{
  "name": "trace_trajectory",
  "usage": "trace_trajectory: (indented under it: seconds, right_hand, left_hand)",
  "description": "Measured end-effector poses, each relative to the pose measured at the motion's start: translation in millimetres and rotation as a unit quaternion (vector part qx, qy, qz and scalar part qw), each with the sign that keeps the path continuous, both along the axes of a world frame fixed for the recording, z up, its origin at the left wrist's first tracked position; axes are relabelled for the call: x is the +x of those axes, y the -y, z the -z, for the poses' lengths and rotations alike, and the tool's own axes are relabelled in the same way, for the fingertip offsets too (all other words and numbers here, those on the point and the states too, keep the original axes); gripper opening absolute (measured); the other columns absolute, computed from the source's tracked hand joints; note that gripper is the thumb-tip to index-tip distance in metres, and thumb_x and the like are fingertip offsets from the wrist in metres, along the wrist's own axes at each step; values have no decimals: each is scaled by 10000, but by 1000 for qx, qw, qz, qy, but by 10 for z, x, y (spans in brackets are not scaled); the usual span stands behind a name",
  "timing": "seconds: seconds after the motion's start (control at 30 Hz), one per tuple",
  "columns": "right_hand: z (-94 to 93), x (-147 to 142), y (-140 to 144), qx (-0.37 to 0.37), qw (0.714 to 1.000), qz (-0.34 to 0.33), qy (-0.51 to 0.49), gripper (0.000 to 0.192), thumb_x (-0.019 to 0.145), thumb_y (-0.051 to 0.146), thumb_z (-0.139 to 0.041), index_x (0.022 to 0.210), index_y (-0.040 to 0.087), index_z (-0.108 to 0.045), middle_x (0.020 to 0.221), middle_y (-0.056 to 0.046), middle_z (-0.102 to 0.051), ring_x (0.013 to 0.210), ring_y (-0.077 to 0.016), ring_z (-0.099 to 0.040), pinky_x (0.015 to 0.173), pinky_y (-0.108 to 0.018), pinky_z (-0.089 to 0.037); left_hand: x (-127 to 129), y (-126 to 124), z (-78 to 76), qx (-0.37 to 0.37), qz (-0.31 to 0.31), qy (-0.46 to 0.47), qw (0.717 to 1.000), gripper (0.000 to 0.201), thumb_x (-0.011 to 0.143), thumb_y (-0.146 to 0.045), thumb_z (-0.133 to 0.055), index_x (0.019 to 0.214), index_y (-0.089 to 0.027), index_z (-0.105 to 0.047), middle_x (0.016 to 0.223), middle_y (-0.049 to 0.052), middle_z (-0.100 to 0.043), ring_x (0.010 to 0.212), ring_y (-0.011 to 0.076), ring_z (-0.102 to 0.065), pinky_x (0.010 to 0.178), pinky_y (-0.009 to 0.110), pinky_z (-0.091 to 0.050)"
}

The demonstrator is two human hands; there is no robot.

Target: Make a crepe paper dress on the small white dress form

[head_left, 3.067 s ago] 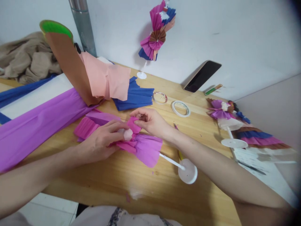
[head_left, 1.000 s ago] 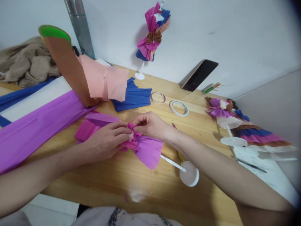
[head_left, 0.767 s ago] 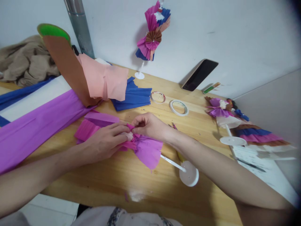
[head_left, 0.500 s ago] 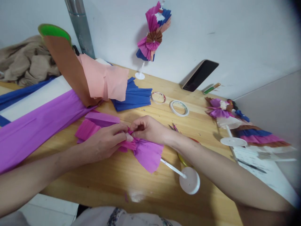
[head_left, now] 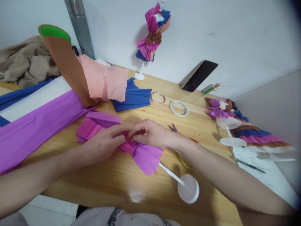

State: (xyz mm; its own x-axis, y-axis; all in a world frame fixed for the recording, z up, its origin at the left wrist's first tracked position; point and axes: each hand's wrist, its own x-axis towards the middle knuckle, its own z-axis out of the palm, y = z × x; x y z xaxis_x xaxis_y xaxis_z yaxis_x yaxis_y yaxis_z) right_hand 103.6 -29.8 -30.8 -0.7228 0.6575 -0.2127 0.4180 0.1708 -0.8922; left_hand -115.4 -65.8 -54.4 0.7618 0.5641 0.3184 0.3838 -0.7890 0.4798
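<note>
On the table before me lies a figure on a white stand point(head_left: 188, 189), dressed in a purple crepe paper skirt point(head_left: 148, 157). My left hand point(head_left: 107, 140) is closed on the magenta crepe paper point(head_left: 127, 147) around the figure's middle. Right beside it, my right hand point(head_left: 148, 133) pinches the gathered top of that paper; its fingertips meet the left ones. Most of the figure's upper part is hidden by my fingers. Folded magenta crepe paper point(head_left: 89, 128) and a purple strip point(head_left: 103, 118) lie under and behind my left hand.
Two tape rolls, one thin point(head_left: 158, 98) and one white point(head_left: 179, 108), lie beyond my hands. Scissors point(head_left: 184, 160) are partly under my right forearm. Colored crepe paper point(head_left: 108, 80) is piled left; finished paper figures point(head_left: 152, 40) stand at the back and right. A phone point(head_left: 199, 76) leans on the wall.
The white base has tipped and shifted slightly toward me. My right hand has moved a little down and left, and the pale patch between my fingers is now covered by magenta paper.
</note>
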Motion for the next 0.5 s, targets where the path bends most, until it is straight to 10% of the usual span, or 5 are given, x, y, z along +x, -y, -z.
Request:
trace_trajectory:
  seconds: [0.5]
  right_hand:
    - [-95,49,64,120,986,-116,-4,329,795,-35,-502,857,180,-743,980,-39,-701,923,-161,-637,854,-289,-492]
  left_hand:
    - [-78,-159,-105,63,74,25,995,207,937,-79,-463,956,-179,-644,1096,89,-684,1123,201,-604,1004,380,-493]
